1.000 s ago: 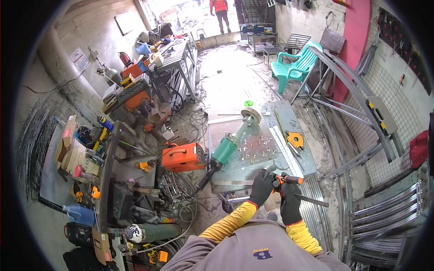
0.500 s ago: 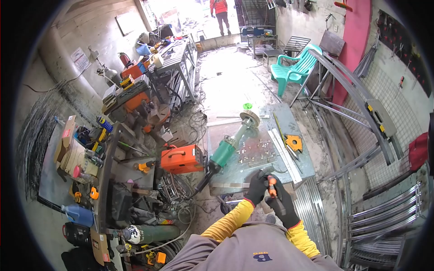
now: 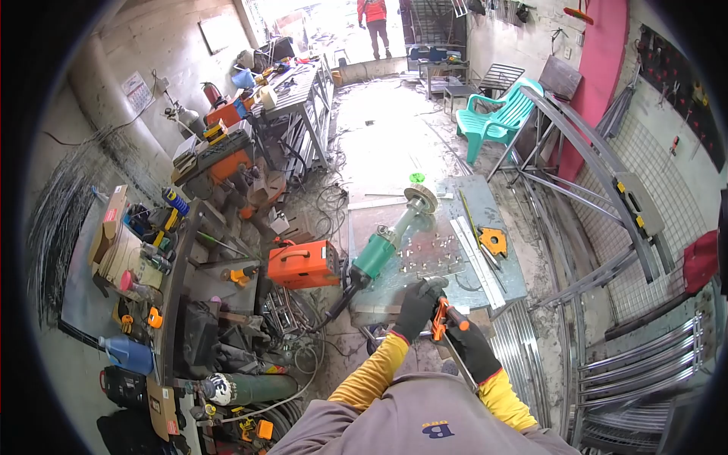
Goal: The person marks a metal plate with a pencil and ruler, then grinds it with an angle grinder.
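Both of my dark-gloved hands hold a bar clamp (image 3: 440, 318) with orange parts, over the near edge of the metal-topped table (image 3: 489, 205). My left hand (image 3: 414, 311) is closed around its far end, where a greyish part shows at the fingers. My right hand (image 3: 473, 350) is closed beside the orange handle, and the steel bar runs back toward my body. On the table just ahead lies a green angle grinder (image 3: 373, 258) with a round disc at its far end. Several small metal pieces (image 3: 432, 254) are spread to its right.
An orange magnetic square (image 3: 493, 242) and pale flat strips (image 3: 476, 262) lie on the table's right side. A red-orange welder box (image 3: 303, 265) stands left. A green plastic chair (image 3: 493, 121) and curved metal frames (image 3: 599, 144) are at right. A person (image 3: 373, 26) stands far off.
The bar clamp has turned, so its orange handle now points right and its steel bar shows. My left hand has shifted left; the camera view has moved slightly.
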### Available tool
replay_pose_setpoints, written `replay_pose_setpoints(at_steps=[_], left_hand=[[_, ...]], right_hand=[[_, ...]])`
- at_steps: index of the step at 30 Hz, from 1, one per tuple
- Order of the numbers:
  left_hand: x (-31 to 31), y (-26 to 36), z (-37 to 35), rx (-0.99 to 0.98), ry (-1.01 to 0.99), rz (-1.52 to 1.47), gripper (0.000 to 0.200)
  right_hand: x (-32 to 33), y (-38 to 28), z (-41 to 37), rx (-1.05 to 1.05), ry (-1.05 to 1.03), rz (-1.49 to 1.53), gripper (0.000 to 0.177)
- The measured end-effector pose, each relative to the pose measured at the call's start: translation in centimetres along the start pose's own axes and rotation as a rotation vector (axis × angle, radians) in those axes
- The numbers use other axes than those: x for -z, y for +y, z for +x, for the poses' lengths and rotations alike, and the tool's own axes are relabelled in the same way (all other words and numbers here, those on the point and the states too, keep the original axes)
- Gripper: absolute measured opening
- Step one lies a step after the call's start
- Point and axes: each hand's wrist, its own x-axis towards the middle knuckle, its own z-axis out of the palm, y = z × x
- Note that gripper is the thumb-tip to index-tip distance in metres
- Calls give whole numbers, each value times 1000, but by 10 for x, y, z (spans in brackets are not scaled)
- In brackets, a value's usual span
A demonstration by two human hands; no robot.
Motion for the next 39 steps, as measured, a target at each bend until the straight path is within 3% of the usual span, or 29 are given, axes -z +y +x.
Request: replay_pose_setpoints(at_steps=[1, 7, 10, 15, 17, 20, 23, 24, 29, 31, 35, 39], left_hand=[[-2, -2, -3, 0, 1, 0, 26], [-7, 21, -13, 10, 16, 274, 27], [-12, 16, -15, 90, 0, 30, 29], [-8, -6, -16, 67, -63, 48, 33], [-6, -7, -16, 49, -82, 177, 33], [-13, -2, -17, 16, -15, 125, 31], [-15, 7, -19, 61, 0, -20, 30], [-15, 4, -21, 88, 34, -1, 30], [-8, -14, -22, 69, 7, 81, 28], [-8, -19, -26, 62, 9, 42, 27], [-5, -30, -25, 24, -9, 22, 27], [-2, -25, -23, 111, -40, -16, 30]], right_hand=[[-2, -1, -1, -10, 11, -221, 49], [4, 10, 5, 15, 33, -326, 39], [6, 21, 6, 390, 46, -552, 34], [3, 6, 5, 300, -7, -414, 38], [2, -6, -1, 241, -106, -489, 37], [15, 10, 8, 302, -128, -536, 34], [12, 18, 8, 335, -61, -642, 32], [17, 19, 9, 203, -49, -497, 30], [13, 28, 9, 245, -18, -499, 28], [16, 34, 8, 184, -13, -337, 28], [16, 40, 11, 246, -21, -542, 32], [17, 47, 9, 211, -24, -346, 31]])
